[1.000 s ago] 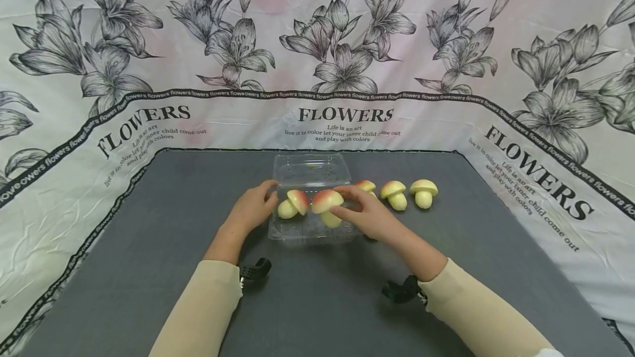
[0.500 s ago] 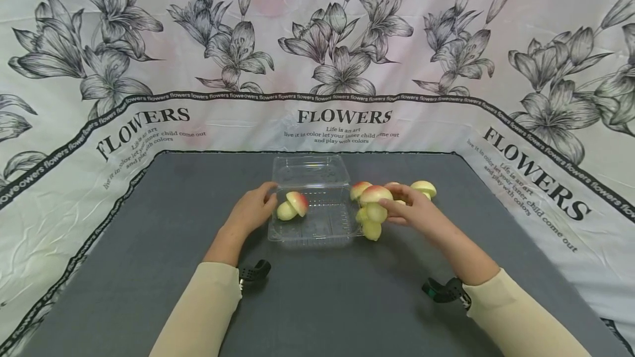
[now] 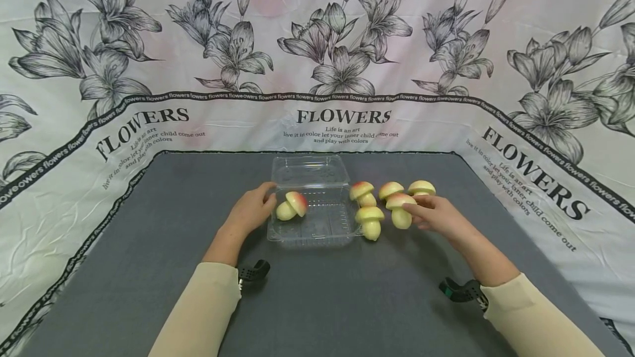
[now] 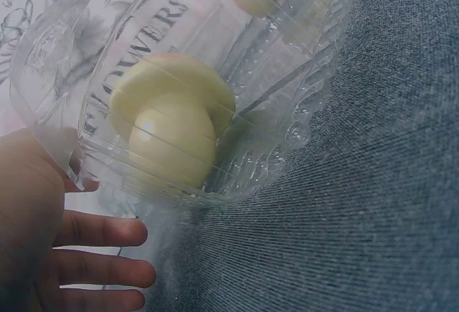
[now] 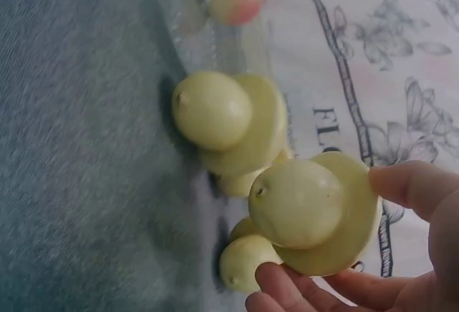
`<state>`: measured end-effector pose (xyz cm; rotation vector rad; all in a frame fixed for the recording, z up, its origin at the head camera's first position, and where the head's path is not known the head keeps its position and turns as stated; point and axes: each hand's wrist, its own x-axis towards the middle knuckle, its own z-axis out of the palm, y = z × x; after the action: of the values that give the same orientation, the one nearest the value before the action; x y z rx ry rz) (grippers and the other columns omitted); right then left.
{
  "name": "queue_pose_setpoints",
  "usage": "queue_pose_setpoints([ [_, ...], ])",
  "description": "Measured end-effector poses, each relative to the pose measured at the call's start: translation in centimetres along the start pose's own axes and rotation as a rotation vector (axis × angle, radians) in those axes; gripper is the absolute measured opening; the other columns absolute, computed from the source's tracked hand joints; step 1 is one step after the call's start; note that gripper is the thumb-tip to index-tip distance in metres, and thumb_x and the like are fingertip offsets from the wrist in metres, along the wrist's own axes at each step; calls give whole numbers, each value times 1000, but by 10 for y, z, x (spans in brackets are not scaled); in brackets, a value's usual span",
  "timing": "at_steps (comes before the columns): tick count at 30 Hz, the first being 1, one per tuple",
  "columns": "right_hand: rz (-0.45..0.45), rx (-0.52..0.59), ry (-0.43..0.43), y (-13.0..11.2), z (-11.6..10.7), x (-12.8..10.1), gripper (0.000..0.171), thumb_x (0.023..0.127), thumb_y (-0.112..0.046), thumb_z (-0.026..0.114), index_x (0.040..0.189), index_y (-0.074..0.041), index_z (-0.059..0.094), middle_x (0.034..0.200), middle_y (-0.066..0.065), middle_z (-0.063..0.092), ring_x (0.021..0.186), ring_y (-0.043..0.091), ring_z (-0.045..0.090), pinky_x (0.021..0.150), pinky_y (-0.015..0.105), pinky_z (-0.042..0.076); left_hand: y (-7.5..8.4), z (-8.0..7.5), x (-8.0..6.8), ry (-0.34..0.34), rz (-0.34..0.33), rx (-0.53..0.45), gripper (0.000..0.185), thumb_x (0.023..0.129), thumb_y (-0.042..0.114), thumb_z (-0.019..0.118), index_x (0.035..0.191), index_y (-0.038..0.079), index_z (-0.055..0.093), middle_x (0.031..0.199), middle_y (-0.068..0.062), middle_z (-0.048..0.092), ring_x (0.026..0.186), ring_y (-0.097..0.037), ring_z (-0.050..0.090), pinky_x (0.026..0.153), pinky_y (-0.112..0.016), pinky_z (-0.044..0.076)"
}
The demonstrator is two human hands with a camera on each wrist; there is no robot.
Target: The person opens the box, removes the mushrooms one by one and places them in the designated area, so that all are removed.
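Observation:
My right hand [image 3: 436,215] pinches a toy mushroom [image 3: 401,211] with a red-tinged yellow cap, thumb and fingers on the cap's edge, stem down. In the right wrist view the held mushroom [image 5: 308,208] hangs close to others. To the left, an open clear plastic container [image 3: 317,230] contains one toy mushroom [image 3: 291,206], lying tilted at its left side. My left hand [image 3: 251,208] holds the container's left rim; in the left wrist view its other fingers [image 4: 107,229] extend straight below the plastic.
Right of the container stand several more mushrooms: one in front [image 3: 370,222], one behind it [image 3: 364,193], one farther right [image 3: 390,189] and one [image 3: 422,187] beyond my right fingertips. The container's raised lid [image 3: 310,171] leans back. A flower-printed cloth [image 3: 342,120] borders the grey table [image 3: 317,302].
My right hand has carried the mushroom from above the container rightward, past the container's edge, and lowered it among the others. The left hand stays at the container's rim.

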<state>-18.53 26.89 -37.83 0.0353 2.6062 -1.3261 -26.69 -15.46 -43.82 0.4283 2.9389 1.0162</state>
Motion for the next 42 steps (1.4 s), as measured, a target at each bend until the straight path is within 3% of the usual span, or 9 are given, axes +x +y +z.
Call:
queue_pose_setpoints([
  [5, 54, -40, -8, 7, 1, 4, 88, 103, -52, 57, 156, 12, 27, 143, 30, 50, 115, 36, 62, 93, 47, 54, 0, -1, 0, 7, 9, 4, 47, 108, 30, 43, 152, 12, 47, 75, -3, 56, 59, -19, 49, 58, -38, 41],
  [13, 60, -49, -27, 15, 8, 10, 79, 103, -48, 59, 153, 9, 37, 148, 30, 46, 114, 36, 62, 92, 49, 53, 1, -1, -1, 4, 8, 0, 47, 108, 29, 44, 152, 12, 47, 75, -4, 55, 60, -20, 48, 60, -38, 40],
  [26, 57, -70, -36, 24, 13, 16, 81, 103, -48, 58, 153, 11, 35, 146, 31, 47, 113, 35, 61, 90, 47, 54, 0, 1, -1, 11, -8, 3, 47, 108, 30, 45, 152, 12, 48, 96, -7, 66, 69, -21, 55, 65, -41, 44],
  [30, 40, -82, -3, 22, 13, 16, 79, 104, -47, 56, 153, 11, 35, 146, 31, 47, 119, 38, 58, 93, 49, 51, 0, 1, -1, 10, -12, 2, 48, 108, 30, 45, 153, 13, 47, 99, -8, 66, 70, -21, 55, 65, -41, 44],
  [35, 3, -111, 71, 9, 12, 13, 78, 105, -47, 54, 157, 6, 32, 152, 34, 39, 135, 48, 44, 102, 59, 43, 0, 1, -1, 7, -17, 0, 48, 108, 30, 45, 153, 13, 47, 100, -8, 67, 70, -21, 55, 65, -41, 44],
  [42, -117, -69, 186, -18, 20, 10, 74, 105, -43, 58, 159, 0, 30, 152, 29, 40, 141, 46, 39, 105, 60, 41, 1, 1, -1, 7, -14, 4, 48, 109, 31, 44, 153, 12, 47, 92, -6, 65, 66, -21, 54, 63, -40, 44],
])
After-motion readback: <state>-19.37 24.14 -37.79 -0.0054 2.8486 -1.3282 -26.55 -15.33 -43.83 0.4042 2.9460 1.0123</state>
